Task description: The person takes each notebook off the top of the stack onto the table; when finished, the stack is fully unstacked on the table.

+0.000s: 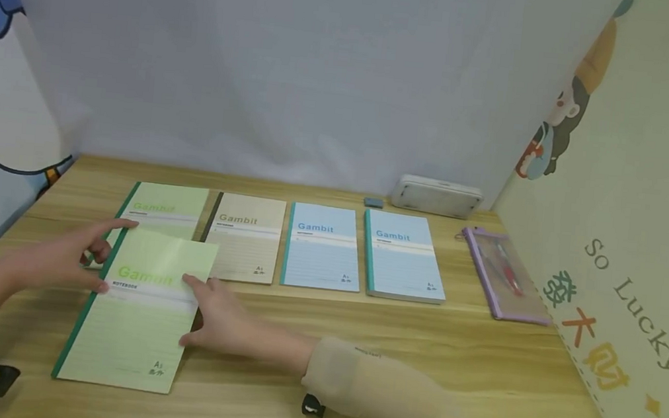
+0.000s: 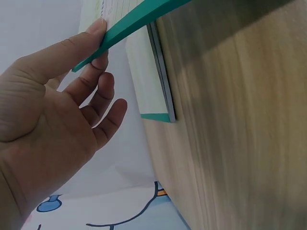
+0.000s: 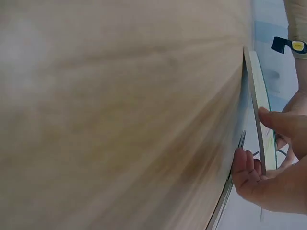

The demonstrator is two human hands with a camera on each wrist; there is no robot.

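Green notebook [image 1: 137,311] is held by both hands just off the desk [image 1: 476,367], its far end overlapping a second green notebook [image 1: 167,208] lying in the row. Left hand [image 1: 62,255]: thumb on the cover by the teal spine, the other fingers loosely spread beneath the edge, as the left wrist view shows [image 2: 91,45]. Right hand [image 1: 223,319]: pinches the open edge, thumb on top and fingers curled under; the right wrist view confirms the cover [image 3: 256,110] is raised clear of the wood.

The row also holds a tan notebook [image 1: 245,238] and two blue notebooks [image 1: 322,248] [image 1: 404,258], with a purple pouch [image 1: 504,274], a white case [image 1: 436,195] and a small eraser [image 1: 373,202] beyond.

Judgement: the book appears to be in mid-carry near the lower green one. To handle it well, keep both grips level so the thin cover does not sag, hold the spine parallel to the spine beneath, and lower the near edge last. Risk: dragging would shift the lower book into the tan one.
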